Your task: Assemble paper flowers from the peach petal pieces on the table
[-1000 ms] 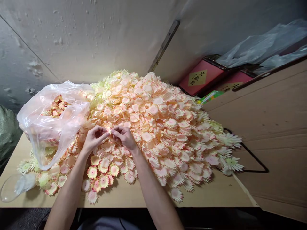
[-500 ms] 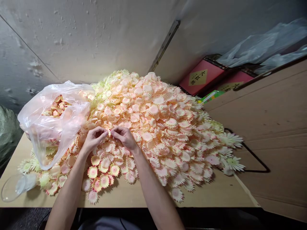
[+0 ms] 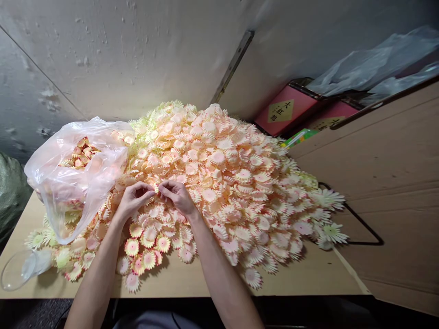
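Both my hands meet over the near left part of a big heap of pale pink and cream artificial flower pieces (image 3: 219, 157). My left hand (image 3: 136, 197) pinches one side of a small flower piece (image 3: 157, 188) with thumb and forefinger. From the other side, my right hand (image 3: 176, 195) pinches the same piece, its fingertips close to the left ones. Much of that piece is hidden behind the fingers. Below the hands, a few brighter flower pieces with red-tipped petals (image 3: 149, 259) lie on the wooden table (image 3: 291, 282).
A translucent plastic bag (image 3: 99, 192) holding more flower pieces stands left of the heap. A clear plastic cup (image 3: 20, 269) lies on its side at the table's left corner. Cardboard (image 3: 394, 228) borders the right, with red tins (image 3: 288, 109) behind it and a wall at the back.
The hands keep the same pinch on the small flower piece with barely any movement. The whole view has shifted very slightly.
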### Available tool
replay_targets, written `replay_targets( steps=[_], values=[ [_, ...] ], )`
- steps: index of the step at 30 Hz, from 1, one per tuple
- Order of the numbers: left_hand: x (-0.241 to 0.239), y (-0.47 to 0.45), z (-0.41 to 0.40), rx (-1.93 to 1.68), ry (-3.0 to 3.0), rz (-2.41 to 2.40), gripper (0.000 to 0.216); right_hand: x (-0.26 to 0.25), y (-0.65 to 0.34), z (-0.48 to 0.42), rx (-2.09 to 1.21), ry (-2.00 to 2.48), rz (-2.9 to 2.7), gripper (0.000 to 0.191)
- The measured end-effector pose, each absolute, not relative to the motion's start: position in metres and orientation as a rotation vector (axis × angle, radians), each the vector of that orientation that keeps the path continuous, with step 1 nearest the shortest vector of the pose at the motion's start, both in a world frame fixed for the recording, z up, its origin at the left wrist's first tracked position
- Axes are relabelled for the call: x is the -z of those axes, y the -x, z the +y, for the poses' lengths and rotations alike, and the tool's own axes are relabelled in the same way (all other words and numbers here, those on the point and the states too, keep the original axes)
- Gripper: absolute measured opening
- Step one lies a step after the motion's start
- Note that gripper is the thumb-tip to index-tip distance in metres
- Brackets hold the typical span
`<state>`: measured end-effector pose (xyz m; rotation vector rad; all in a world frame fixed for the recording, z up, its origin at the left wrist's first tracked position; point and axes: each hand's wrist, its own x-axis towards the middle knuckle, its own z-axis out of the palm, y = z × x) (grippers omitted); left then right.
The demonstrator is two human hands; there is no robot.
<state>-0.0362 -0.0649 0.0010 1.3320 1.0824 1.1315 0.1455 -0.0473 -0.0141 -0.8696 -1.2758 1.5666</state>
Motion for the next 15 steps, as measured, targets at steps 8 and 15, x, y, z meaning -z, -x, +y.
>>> replay_targets(
  steps=[8,15],
  values=[
    [-0.0015,0.0344,-0.0648,-1.124,-1.341,1.077,0.034,0.0076,-0.1443,-0.049,-1.57,0.832,-1.322,0.027],
    [0.0029,0.0414,-0.0612,-1.115,-1.339,1.059,0.028,0.0042,-0.1428,-0.0493,-1.579,0.833,-1.298,0.03]
  ],
)
